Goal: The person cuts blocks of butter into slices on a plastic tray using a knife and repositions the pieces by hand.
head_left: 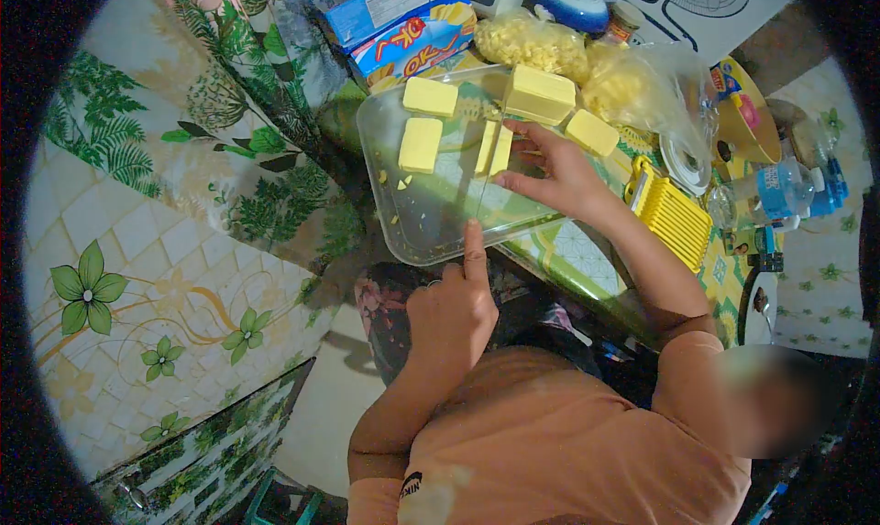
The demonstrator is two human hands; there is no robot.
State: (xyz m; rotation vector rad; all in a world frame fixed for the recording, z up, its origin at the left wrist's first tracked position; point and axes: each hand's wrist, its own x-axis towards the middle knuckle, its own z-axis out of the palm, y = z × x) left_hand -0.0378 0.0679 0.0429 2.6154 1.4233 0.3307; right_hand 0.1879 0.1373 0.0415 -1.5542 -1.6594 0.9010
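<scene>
Several yellow blocks that look like cheese lie on a clear plastic tray (367, 158). My right hand (559, 168) pinches a narrow cut cheese block (493, 147) by its ends, between thumb and fingers. My left hand (456, 305) is closed at the tray's near edge, index finger stretched forward and the other fingers curled. From that fingertip a thin straight line, apparently a knife seen edge-on, runs to the held block; its handle is hidden in my fist. Two flat pieces (419, 145) lie at the left. A larger block (541, 94) and another piece (592, 133) lie right.
Behind the tray are a blue snack box (417, 44), a blue bowl (570, 5) and a bag of yellow pieces (532, 47). To the right are a yellow ridged plastic rack (674, 218), a water bottle (784, 191) and a yellow tub (752, 113). Crumbs dot the tray.
</scene>
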